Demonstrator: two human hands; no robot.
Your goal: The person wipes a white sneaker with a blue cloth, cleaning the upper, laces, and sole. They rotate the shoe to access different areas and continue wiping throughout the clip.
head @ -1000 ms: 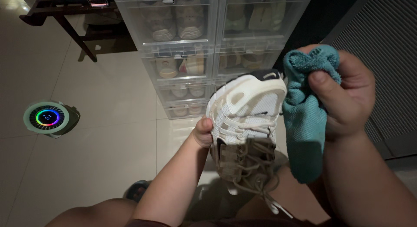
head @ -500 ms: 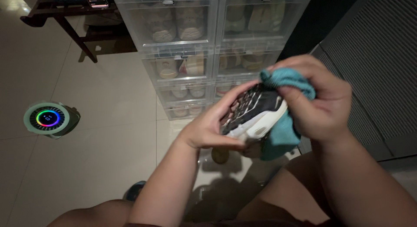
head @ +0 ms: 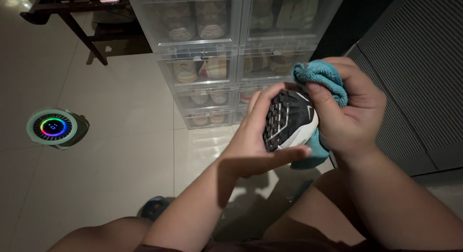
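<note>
While the left hand [head: 255,141] curls around the sneaker [head: 289,119], sole facing up, the right hand [head: 349,112] clenches a teal cloth [head: 320,78] against its heel, above the lap.

Far left of the grip, a round device [head: 53,128] on the floor shows a dark circular screen ringed in rainbow colours.

Dim, warm light from upper left; sharp focus, dark arm shadows on glossy floor tiles [head: 120,150].
</note>
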